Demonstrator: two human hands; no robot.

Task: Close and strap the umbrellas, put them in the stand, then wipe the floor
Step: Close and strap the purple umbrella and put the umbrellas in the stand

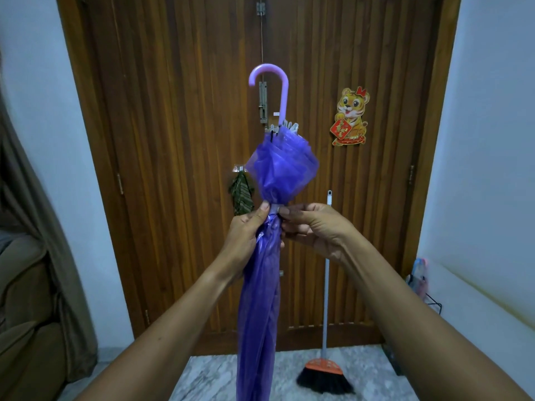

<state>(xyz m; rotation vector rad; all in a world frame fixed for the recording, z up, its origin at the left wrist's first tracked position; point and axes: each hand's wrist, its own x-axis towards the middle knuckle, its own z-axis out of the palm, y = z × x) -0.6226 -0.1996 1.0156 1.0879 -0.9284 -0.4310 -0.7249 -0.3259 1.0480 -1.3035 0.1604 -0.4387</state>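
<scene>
Purple umbrella [260,299], folded shut, held upright in the middle of the scene, near the camera and in front of the wooden door [173,140]; lilac hooked handle [269,79] at the top, lower end running down out of view at the near edge; canopy puffed out loosely above the waist, gathered tight below it. White strap [274,208] wrapped round that waist; cannot tell whether fastened. Left hand [246,235] curled round the gathered canopy just under the strap, thumb pointing up and touching the band. Right hand [311,227] on the right side of the umbrella, fingertips bent in and pinching the strap end, remaining fingers loosely curled beneath. Both forearms bare, reaching in from the near corners.

Far side: broom [324,371] with pale pole, orange head and black bristles, leaning against the door right of the umbrella, bristles on the marbled floor [208,377]; tiger sticker [351,117] on the door's right half; green cloth [241,195] hanging on the door, partly hidden behind the left hand and canopy; metal bolt [263,102] behind the handle. Brown sofa [26,299] and curtain [37,183] along the left edge. Pink and blue items in a black wire frame [419,277] at the far right by the wall; too blurred to identify.
</scene>
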